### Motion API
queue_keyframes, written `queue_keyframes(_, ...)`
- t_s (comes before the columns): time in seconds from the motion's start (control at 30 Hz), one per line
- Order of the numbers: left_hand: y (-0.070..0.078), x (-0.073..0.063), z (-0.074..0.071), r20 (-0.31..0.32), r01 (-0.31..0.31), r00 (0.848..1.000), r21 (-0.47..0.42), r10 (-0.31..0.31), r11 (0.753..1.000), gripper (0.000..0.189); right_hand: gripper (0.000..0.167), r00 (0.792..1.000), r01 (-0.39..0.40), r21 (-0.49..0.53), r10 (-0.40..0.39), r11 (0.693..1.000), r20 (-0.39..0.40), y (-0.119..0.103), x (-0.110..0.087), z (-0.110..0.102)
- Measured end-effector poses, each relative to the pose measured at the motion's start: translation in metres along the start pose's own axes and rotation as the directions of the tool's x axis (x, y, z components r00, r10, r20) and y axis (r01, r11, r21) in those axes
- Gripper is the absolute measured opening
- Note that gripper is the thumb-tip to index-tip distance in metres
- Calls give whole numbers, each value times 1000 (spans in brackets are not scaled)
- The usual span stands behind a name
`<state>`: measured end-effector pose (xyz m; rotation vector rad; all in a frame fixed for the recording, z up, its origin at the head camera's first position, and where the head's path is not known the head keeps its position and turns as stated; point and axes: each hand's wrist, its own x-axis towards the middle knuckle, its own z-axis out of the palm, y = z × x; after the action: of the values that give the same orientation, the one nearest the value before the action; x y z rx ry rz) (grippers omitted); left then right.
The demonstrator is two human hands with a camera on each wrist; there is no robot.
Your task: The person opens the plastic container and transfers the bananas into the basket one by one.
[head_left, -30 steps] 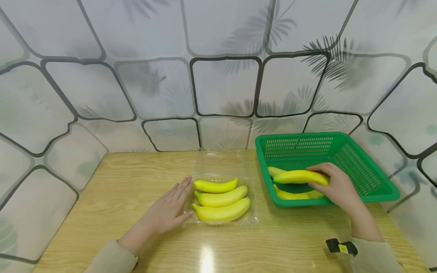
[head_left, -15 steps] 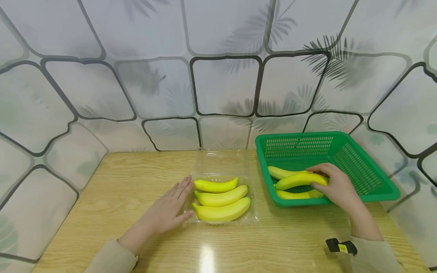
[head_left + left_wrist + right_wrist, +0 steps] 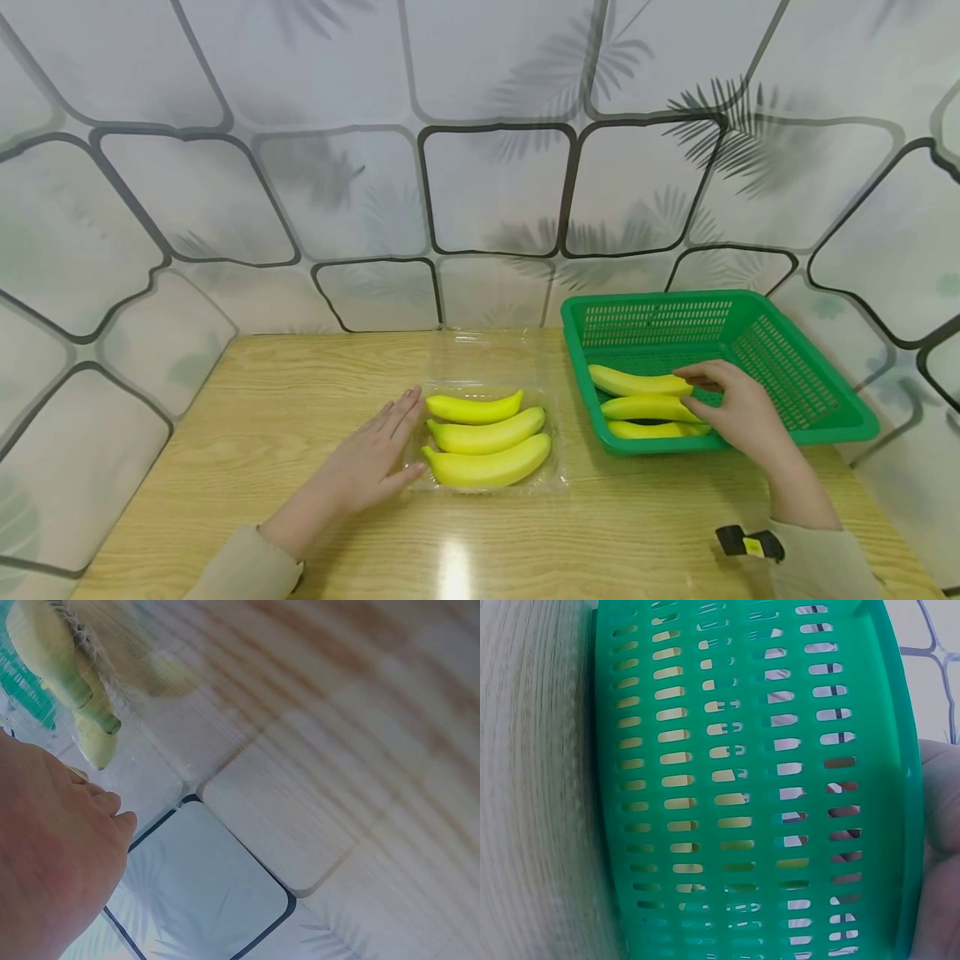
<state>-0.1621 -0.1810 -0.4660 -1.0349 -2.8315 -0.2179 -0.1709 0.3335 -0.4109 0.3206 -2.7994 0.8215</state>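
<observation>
In the head view, three yellow bananas [image 3: 486, 431] lie side by side in a clear plastic clamshell box [image 3: 558, 479] with its lid raised at the back. My left hand [image 3: 367, 462] lies with straight fingers at the box's left edge. In the left wrist view, that hand [image 3: 60, 847] is near the banana stems [image 3: 97, 720]. Three more bananas [image 3: 637, 407] lie at the left of a green basket [image 3: 817, 436]. My right hand [image 3: 738, 408] is over them, thumb and fingers apart around the right ends, gripping none. In the right wrist view, the basket wall hides most of them.
The box and basket stand on a wooden table [image 3: 300, 392] with a patterned wall [image 3: 495, 192] close behind. The basket's raised rim [image 3: 581, 383] separates its bananas from the box. A black strap [image 3: 750, 543] is at the right sleeve.
My right hand has lowered its banana between the other two in the basket and let it go. The upper banana there has shifted slightly. My left hand has not moved.
</observation>
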Motion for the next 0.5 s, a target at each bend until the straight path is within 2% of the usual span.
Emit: queue_keyframes(0.5, 0, 0, -1, 10, 11, 1000, -12, -11, 1000, 85, 34, 999, 23, -2, -23, 1000, -30, -4, 0, -2)
